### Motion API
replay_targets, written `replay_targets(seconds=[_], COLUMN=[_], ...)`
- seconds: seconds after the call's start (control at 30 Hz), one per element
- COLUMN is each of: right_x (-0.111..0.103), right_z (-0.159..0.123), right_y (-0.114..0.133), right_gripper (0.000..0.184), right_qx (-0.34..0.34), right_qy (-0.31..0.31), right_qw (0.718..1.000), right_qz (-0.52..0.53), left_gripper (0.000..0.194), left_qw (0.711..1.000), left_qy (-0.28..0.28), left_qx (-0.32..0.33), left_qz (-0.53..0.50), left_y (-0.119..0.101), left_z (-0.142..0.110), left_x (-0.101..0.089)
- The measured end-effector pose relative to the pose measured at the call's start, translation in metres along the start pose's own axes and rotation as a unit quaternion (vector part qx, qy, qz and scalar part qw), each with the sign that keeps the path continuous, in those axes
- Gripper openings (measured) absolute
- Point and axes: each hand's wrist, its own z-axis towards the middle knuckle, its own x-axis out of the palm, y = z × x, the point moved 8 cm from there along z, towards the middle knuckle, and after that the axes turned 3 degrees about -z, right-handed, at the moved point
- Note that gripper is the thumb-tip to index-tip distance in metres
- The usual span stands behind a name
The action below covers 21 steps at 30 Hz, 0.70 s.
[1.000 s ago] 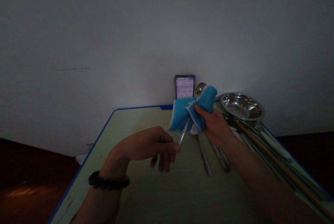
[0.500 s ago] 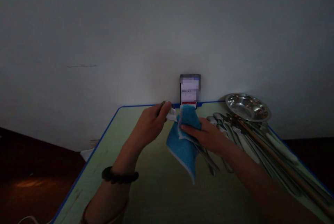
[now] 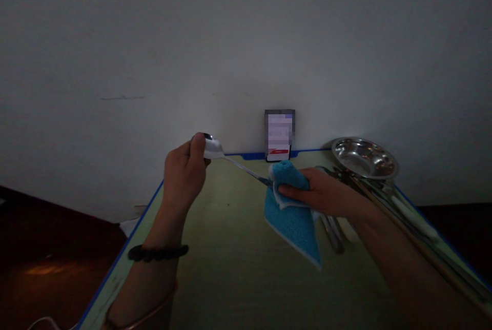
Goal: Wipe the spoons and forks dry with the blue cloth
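Observation:
A metal spoon (image 3: 214, 148) is held above the table, its bowl pinched between the thumb and fingers of my left hand (image 3: 182, 176). Its thin handle slants down to the right and ends inside a folded blue cloth (image 3: 294, 227) with a pale edge. My right hand (image 3: 321, 191) is closed around that cloth, thumb on the near side, and one corner hangs down. The far tip of the handle is hidden in the folds. Behind my right hand and forearm lies more cutlery (image 3: 332, 235), partly covered from view.
A shiny metal bowl (image 3: 365, 158) stands at the back right, beside long utensils, one with a brown wooden handle (image 3: 418, 245). A phone (image 3: 279, 135) leans upright against the wall (image 3: 230, 38). The green table (image 3: 230, 268) has a blue edge.
My left hand has moved left with the spoon's bowl, and a long stretch of handle now shows outside the cloth. My right hand has shifted slightly right with the cloth.

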Motion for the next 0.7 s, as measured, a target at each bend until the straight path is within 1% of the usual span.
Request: replay_targets(seconds=[0.13, 0.3, 0.37, 0.43, 0.5, 0.57, 0.63, 0.7], right_x=[0.000, 0.004, 0.005, 0.006, 0.004, 0.002, 0.001, 0.002], right_z=[-0.002, 0.000, 0.001, 0.002, 0.003, 0.004, 0.005, 0.005], right_y=[-0.006, -0.007, -0.004, -0.001, 0.002, 0.005, 0.006, 0.007], right_gripper=[0.030, 0.030, 0.030, 0.029, 0.028, 0.027, 0.027, 0.029], right_qx=[0.023, 0.029, 0.027, 0.021, 0.016, 0.013, 0.015, 0.012], right_qy=[0.014, 0.000, -0.007, -0.023, -0.050, -0.076, -0.092, -0.096], right_qw=[1.000, 0.999, 1.000, 1.000, 0.999, 0.997, 0.996, 0.995], right_qz=[-0.006, -0.014, -0.007, -0.002, -0.003, -0.003, 0.001, 0.007], left_gripper=[0.042, 0.043, 0.042, 0.043, 0.044, 0.046, 0.047, 0.046], left_qw=[1.000, 0.999, 0.998, 0.993, 0.984, 0.975, 0.973, 0.977], left_qy=[0.013, 0.041, 0.068, 0.110, 0.166, 0.198, 0.207, 0.192], left_qx=[-0.010, -0.007, 0.006, 0.033, 0.070, 0.093, 0.102, 0.095], left_qz=[-0.015, -0.023, -0.018, -0.010, 0.011, 0.031, 0.030, 0.014], left_y=[0.002, -0.003, -0.009, -0.020, -0.031, -0.039, -0.042, -0.040], left_z=[-0.001, -0.005, -0.010, -0.018, -0.029, -0.037, -0.040, -0.037], left_x=[0.005, 0.014, 0.023, 0.037, 0.054, 0.065, 0.068, 0.063])
